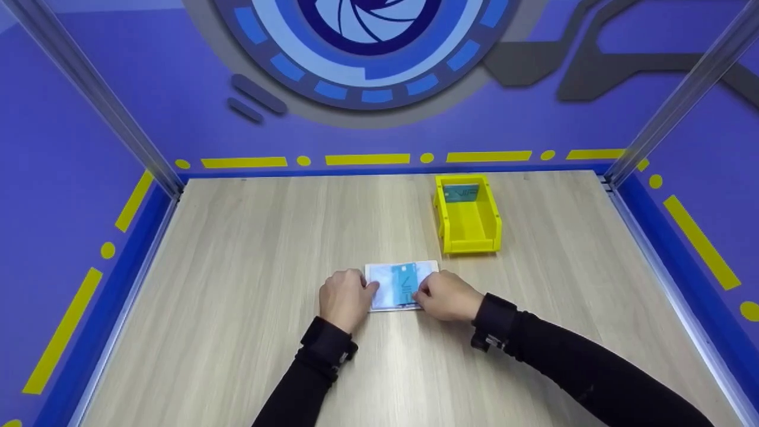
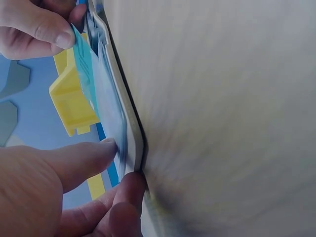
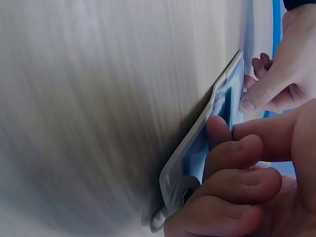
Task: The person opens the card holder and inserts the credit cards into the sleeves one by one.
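Observation:
A flat white-edged card holder with a clear cover (image 1: 381, 292) lies on the table before me. My left hand (image 1: 345, 298) grips its left edge, thumb on top and fingers below. Across its right half is a teal card (image 1: 405, 284) with VIP lettering. My right hand (image 1: 452, 298) pinches this card at its right side. In the left wrist view the teal card (image 2: 85, 69) tilts up from the clear cover under the right thumb. The right wrist view shows a round eyelet (image 3: 188, 189) and a small metal piece (image 3: 158, 219) at the holder's near end, partly hidden by the right fingers.
Behind the holder, to the right, stands a yellow open-front bin (image 1: 471, 245). Another teal VIP card (image 1: 461, 193) leans against its back wall. Blue panels with yellow dashes (image 1: 367, 159) and metal posts (image 1: 676, 95) enclose the wood-grain table (image 1: 267, 237) at the back and sides.

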The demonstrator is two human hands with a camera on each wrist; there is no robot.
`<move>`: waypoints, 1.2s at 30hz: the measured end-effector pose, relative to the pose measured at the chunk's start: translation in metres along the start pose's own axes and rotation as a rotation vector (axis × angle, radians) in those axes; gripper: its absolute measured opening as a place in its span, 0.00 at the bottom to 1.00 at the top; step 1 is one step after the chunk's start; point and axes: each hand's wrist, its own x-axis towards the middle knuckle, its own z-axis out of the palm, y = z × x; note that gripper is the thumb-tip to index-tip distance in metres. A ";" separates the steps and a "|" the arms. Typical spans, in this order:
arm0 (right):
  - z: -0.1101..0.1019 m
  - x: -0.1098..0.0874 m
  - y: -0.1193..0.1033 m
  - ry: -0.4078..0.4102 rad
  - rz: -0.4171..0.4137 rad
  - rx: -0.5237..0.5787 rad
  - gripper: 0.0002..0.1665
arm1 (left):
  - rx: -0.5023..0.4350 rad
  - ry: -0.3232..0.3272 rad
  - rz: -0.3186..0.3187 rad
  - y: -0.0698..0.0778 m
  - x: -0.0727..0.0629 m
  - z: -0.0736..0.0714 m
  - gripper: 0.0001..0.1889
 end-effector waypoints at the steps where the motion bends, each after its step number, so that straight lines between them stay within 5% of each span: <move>1: 0.000 0.000 0.000 0.000 0.004 -0.001 0.25 | 0.004 -0.002 -0.001 0.000 0.000 0.000 0.16; 21: 0.004 0.001 -0.004 0.049 0.085 0.006 0.18 | 0.018 -0.010 -0.016 0.001 0.000 0.001 0.17; 36: 0.001 0.005 -0.009 0.053 0.008 -0.091 0.20 | 0.015 -0.012 -0.001 0.001 0.001 0.001 0.18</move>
